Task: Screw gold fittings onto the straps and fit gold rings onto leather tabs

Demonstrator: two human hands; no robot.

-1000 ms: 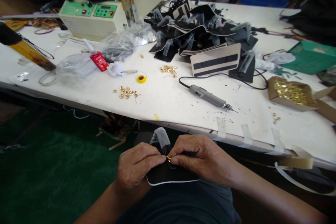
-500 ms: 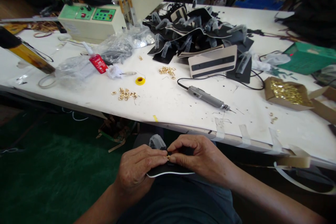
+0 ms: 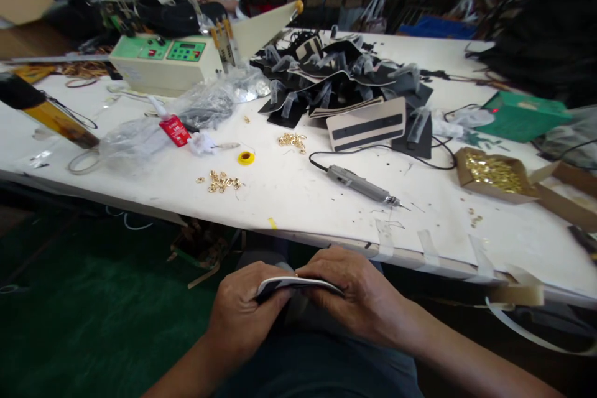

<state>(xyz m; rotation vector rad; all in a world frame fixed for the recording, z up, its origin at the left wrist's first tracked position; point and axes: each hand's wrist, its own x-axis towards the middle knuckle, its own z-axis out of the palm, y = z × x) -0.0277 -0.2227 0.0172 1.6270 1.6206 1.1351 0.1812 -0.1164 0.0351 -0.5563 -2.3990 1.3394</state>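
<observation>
Panel (image 3: 276, 283) has tipped edge-on; white table (image 3: 280, 189) cluttered, green floor (image 3: 102, 305) below.

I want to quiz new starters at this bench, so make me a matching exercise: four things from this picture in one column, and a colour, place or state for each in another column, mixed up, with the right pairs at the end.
Things:
1. white-edged panel
2. corded tool
3. small ring-shaped roll
4. labelled bottle

Descriptions:
A. yellow
B. grey, with its thin tip toward the picture's right
C. red
D. curved, held between the left hand and the right hand

Right pairs: 1-D, 2-B, 3-A, 4-C
</observation>
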